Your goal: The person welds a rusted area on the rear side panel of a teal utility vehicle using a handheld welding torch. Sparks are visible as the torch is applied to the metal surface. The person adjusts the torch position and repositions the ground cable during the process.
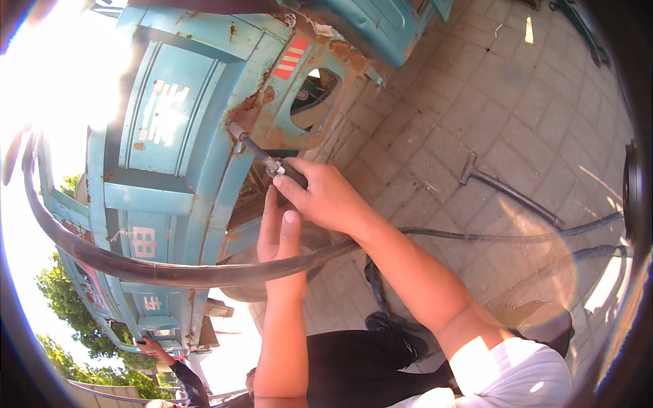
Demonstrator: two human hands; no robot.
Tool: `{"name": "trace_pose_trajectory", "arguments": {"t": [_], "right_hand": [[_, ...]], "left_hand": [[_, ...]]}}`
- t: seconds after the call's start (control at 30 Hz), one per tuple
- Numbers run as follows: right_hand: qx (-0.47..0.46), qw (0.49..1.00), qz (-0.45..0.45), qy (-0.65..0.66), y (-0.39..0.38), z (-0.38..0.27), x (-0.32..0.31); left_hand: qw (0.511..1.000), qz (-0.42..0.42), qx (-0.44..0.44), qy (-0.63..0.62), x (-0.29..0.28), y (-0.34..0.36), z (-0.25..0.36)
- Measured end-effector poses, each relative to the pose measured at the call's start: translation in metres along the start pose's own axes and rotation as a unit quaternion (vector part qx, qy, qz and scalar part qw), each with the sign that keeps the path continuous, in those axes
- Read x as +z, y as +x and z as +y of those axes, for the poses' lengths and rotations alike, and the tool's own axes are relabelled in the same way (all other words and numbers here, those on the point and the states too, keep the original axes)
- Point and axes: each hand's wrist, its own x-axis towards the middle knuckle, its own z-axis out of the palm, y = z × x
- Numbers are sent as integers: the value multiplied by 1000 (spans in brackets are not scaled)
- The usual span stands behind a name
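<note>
My right hand point(328, 194) is wrapped round the black handle of a tool with a grey metal shaft point(255, 147); its exact kind is unclear. The shaft's far end meets a rusty corner of a blue-green truck body point(109, 197). Just below, my left hand point(277, 238) has its fingers and thumb stretched upward, fingertips close to the tool handle. Whether they touch it, I cannot tell. A thick black cable point(183, 274) passes across the view in front of my left wrist.
A hammer point(513, 190) lies on the paved floor point(435, 129) at the right. A round lamp opening point(333, 85) and red-white reflector point(292, 58) sit beside the rusty corner. Another person's hand point(154, 349) rests on the truck at lower left. A wheel point(238, 279) stands under the truck.
</note>
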Motion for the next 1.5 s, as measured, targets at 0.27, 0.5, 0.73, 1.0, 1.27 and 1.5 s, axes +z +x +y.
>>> {"name": "trace_pose_trajectory", "arguments": {"t": [0.27, 0.5, 0.73, 1.0, 1.27, 1.5], "right_hand": [[43, 999, -22, -3, 0, -9, 11], [47, 999, -2, -25, 1, -9, 2], [40, 999, -9, -27, -5, -3, 13], [35, 999, -6, -31, -4, 6, 8], [33, 998, -10, -46, -4, -2, 4], [8, 1000, 14, 6, -4, 10, 15]], "left_hand": [[975, 101, 138, -141, -62, 8, 60], [942, 158, 295, -40, -86, 73, 260], [782, 163, 552, 239, -185, 140, 338], [660, 253, 520, 479, -165, 122, 307], [606, 208, 479, 600, -241, 127, 373], [518, 152, 445, 715, -251, 123, 393]]}}
